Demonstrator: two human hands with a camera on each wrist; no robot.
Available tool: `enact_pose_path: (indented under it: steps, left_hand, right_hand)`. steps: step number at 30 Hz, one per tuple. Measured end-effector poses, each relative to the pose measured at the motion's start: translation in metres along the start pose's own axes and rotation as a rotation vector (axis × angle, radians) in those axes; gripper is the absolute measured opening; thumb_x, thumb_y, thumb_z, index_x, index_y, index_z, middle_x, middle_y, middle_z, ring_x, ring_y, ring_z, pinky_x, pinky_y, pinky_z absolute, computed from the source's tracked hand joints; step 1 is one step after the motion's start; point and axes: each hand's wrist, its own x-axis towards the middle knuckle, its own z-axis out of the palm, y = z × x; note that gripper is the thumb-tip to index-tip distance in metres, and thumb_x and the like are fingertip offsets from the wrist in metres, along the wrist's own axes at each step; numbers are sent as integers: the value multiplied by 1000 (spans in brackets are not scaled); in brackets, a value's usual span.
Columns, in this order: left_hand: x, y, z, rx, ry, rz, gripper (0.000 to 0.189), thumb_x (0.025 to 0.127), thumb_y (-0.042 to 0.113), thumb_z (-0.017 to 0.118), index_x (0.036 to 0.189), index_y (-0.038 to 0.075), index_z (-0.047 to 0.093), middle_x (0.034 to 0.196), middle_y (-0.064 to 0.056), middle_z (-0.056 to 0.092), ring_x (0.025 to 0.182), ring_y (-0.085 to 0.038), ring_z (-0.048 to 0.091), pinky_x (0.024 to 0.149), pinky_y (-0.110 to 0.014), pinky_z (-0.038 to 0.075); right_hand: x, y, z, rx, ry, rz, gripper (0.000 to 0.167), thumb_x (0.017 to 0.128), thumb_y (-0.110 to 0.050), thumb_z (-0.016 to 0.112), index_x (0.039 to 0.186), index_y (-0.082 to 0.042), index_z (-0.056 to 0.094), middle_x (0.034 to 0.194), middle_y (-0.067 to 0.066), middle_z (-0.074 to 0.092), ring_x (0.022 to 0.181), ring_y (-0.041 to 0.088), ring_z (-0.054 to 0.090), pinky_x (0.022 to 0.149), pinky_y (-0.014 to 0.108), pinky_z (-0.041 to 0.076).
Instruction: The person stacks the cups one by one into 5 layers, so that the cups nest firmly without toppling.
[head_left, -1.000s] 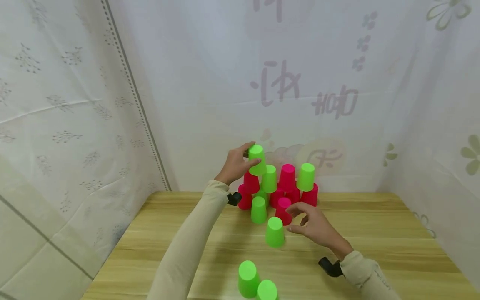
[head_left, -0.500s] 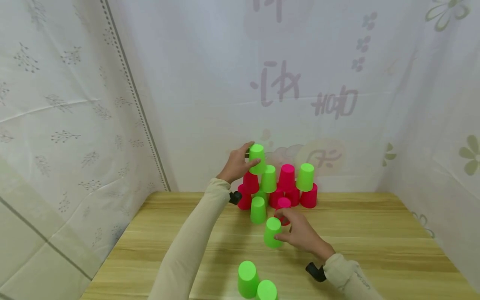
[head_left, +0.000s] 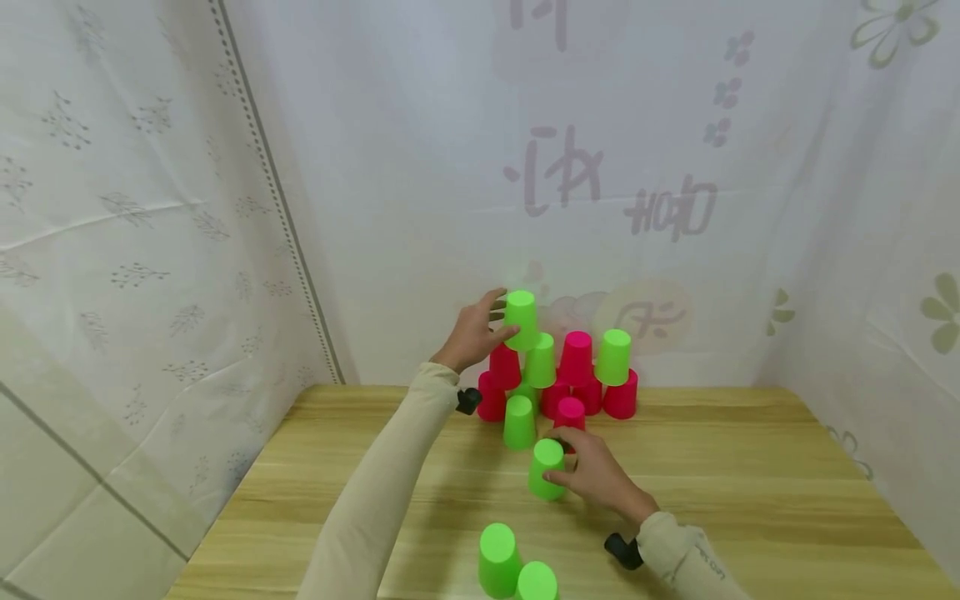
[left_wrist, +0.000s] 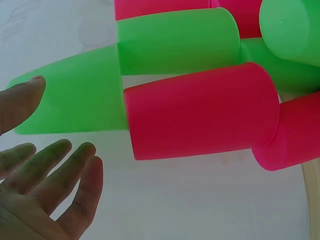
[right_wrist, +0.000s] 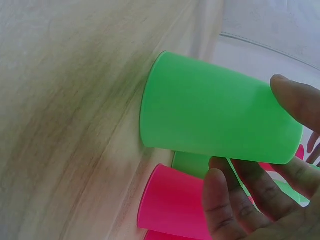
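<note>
A green cup (head_left: 521, 318) stands upside down on top of a red cup (left_wrist: 200, 112) and another green cup (left_wrist: 180, 44). My left hand (head_left: 477, 332) is beside this top cup, its fingers loosely extended and apart from the wall. The left thumb overlaps the cup in the left wrist view. Lower down, my right hand (head_left: 600, 475) holds a green cup (right_wrist: 220, 110) between thumb and fingers, with its rim at the wooden table. A red cup (head_left: 570, 410) stands just behind the right hand, partly hidden by it.
Red and green cups form a stacked row at the back, with a green cup (head_left: 613, 357) at the upper right. One green cup (head_left: 519, 423) stands in front of the stack. Two more green cups (head_left: 498, 560) stand near the front. A white patterned curtain (head_left: 420, 183) hangs behind the table.
My right hand has moved left and closed round the front green cup. The top green cup has shifted slightly right, and the left hand's fingers have come away from it.
</note>
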Motion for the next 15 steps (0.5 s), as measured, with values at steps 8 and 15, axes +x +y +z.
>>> enact_pose_path:
  steps: [8, 15]
  left_hand:
    - [-26, -9, -8, 27, 64, 34, 63, 97, 24, 66, 151, 6, 38, 145, -18, 56, 130, -35, 59, 103, -50, 54]
    - [-70, -26, -9, 8, 101, 55, 52, 97, 21, 67, 144, 9, 48, 136, -14, 63, 123, -33, 63, 95, -51, 56]
  right_hand:
    - [0, -3, -6, -34, 13, -8, 43, 81, -22, 84, 119, -13, 65, 115, 1, 69, 103, 20, 65, 87, 45, 59]
    - [-3, -7, -15, -50, -4, 3, 46, 82, -28, 84, 122, -12, 66, 118, 2, 70, 99, 18, 66, 82, 41, 59]
